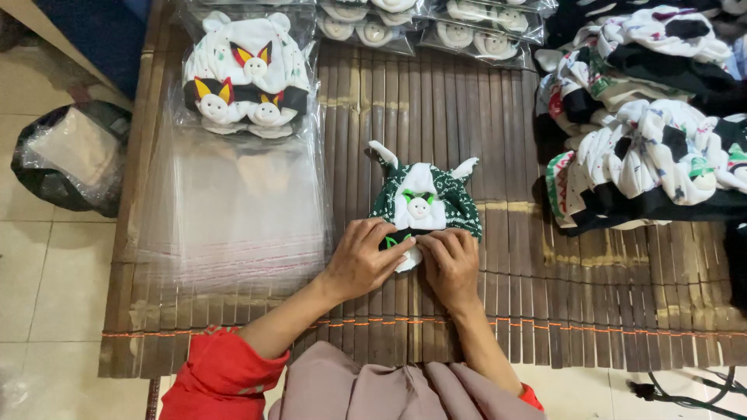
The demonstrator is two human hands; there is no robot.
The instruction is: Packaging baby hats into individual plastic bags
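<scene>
A small green, white and black knit baby hat [424, 198] with two pointed ears and a white face ornament lies on a brown bamboo mat [498, 124]. My left hand [364, 259] presses down on its lower left part. My right hand [449, 264] presses on its lower right part, fingertips meeting the left hand's over a second piece partly hidden beneath them. Both hands lie flat on the fabric with fingers curled.
A stack of clear plastic bags [233, 210] lies left of the hat, with a bagged set of white hats [247, 74] above it. More bagged hats [428, 27] line the far edge. A heap of loose hats [646, 124] fills the right. A black bag [70, 155] sits on the tiled floor.
</scene>
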